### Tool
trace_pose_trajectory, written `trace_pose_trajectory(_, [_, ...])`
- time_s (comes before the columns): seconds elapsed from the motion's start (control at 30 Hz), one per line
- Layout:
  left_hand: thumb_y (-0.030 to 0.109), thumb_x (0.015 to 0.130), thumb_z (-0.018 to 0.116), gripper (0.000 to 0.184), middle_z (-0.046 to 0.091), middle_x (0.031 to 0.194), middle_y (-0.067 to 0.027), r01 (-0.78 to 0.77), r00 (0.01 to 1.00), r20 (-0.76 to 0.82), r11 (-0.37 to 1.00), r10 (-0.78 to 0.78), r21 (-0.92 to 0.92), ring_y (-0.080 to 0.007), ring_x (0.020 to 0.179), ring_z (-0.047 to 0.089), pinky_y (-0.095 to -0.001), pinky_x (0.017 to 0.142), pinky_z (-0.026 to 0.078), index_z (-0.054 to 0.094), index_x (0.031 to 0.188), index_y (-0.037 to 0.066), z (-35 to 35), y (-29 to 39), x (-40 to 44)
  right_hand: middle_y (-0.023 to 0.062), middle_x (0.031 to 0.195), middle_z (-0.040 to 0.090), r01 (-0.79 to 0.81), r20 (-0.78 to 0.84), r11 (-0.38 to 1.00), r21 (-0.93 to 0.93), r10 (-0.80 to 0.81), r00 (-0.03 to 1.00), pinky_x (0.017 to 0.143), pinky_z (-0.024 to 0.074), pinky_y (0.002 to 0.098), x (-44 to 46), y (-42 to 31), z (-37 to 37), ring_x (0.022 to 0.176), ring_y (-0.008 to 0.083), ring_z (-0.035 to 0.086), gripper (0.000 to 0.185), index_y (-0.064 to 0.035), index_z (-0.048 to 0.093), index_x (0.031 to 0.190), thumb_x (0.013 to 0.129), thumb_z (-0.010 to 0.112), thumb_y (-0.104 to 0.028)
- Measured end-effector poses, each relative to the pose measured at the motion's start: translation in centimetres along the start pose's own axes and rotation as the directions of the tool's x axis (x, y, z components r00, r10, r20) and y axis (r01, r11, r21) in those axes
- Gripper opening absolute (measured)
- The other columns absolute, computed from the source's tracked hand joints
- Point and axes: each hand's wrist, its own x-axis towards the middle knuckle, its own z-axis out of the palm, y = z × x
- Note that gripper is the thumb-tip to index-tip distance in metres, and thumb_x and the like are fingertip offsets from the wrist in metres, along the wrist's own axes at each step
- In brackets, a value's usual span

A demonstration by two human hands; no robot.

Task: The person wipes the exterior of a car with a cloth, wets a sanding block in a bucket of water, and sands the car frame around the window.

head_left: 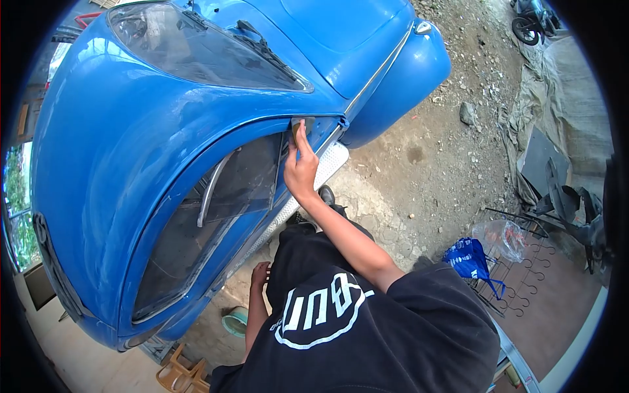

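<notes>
My right hand [302, 167] reaches up to the blue car [111, 157], at the front upper corner of the side window. Its fingers lie over a small flat brownish-grey pad [297, 131], pressed against the window pillar. What the pad is made of is too small to make out. Down by my left thigh hangs my left hand [261, 274], loose and partly in shadow, with nothing visible in it. Pale dull smears mark the roof paint. Beside my right hand are the side window [242, 173] and the windshield [209, 49].
A white perforated running board [331, 164] runs along the car near my feet. A green basin [236, 321] and a brown plastic chair [180, 372] stand at lower left. To the right are a wire rack [524, 275], a blue bag [468, 262] and a rock [467, 113].
</notes>
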Motion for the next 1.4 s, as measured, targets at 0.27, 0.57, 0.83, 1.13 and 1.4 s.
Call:
trace_pose_trajectory(0.27, [0.034, 0.096, 0.057, 0.033, 0.07, 0.096, -0.0062, -0.15, 0.989, 0.006, 0.989, 0.15, 0.004, -0.0152, 0.073, 0.064, -0.0296, 0.054, 0.046, 0.069, 0.119, 0.013, -0.5, -4.0, 2.3, 0.0272, 0.15, 0.043, 0.064, 0.024, 0.998, 0.01, -0.064, 0.998, 0.115, 0.0359, 0.0445, -0.8, -3.9, 1.3, 0.141, 0.0399, 0.041, 0.053, 0.0042, 0.045, 0.145, 0.093, 0.053, 0.003])
trace_pose_trajectory(0.57, [0.038, 0.096, 0.057, 0.037, 0.067, 0.102, -0.0104, -0.035, 0.999, 0.039, 0.997, 0.033, 0.074, -0.0227, 0.079, 0.067, -0.0402, 0.068, 0.055, 0.062, 0.123, 0.012, -3.3, 0.8, 2.8, 0.0255, 0.146, 0.048, 0.12, 0.008, 0.992, 0.039, -0.12, 0.993, 0.115, 0.0369, 0.0431, -0.7, -8.1, 1.6, 0.138, 0.0389, 0.044, 0.042, 0.007, 0.05, 0.14, 0.102, 0.052, -0.008])
trace_pose_trajectory(0.83, [0.038, 0.095, 0.057, 0.039, 0.067, 0.106, -0.01, -0.083, 0.996, 0.036, 0.995, 0.081, 0.059, -0.0226, 0.082, 0.068, -0.0398, 0.07, 0.054, 0.061, 0.126, 0.013, -5.3, -0.6, 4.2, 0.0272, 0.14, 0.054, 0.157, -0.005, 0.986, -0.059, -0.157, 0.988, 0.111, 0.042, 0.0452, -1.1, -8.5, 1.7, 0.132, 0.0387, 0.052, 0.039, 0.0072, 0.054, 0.136, 0.1, 0.054, -0.007])
trace_pose_trajectory(1.13, [0.033, 0.092, 0.061, 0.036, 0.07, 0.093, -0.0093, -0.211, 0.977, 0.021, 0.977, 0.211, -0.016, -0.0194, 0.079, 0.067, -0.0337, 0.068, 0.053, 0.07, 0.113, 0.005, -5.1, -8.0, 7.9, 0.0238, 0.143, 0.053, 0.339, 0.148, 0.94, -0.043, -0.329, 0.933, 0.114, 0.0385, 0.0479, -1.7, -13.4, 1.8, 0.137, 0.0372, 0.046, 0.041, 0.0095, 0.054, 0.135, 0.094, 0.053, 0.002])
trace_pose_trajectory(1.4, [0.031, 0.091, 0.06, 0.035, 0.073, 0.097, -0.0112, -0.266, 0.964, 0.002, 0.964, 0.266, -0.007, -0.0205, 0.085, 0.07, -0.0349, 0.077, 0.055, 0.072, 0.109, 0.004, -4.7, -8.2, 6.4, 0.0206, 0.15, 0.048, 0.551, 0.38, 0.832, -0.068, -0.489, 0.785, 0.117, 0.0291, 0.0555, -8.0, -19.6, 3.2, 0.143, 0.0365, 0.041, 0.064, -0.0003, 0.056, 0.138, 0.076, 0.052, 0.014])
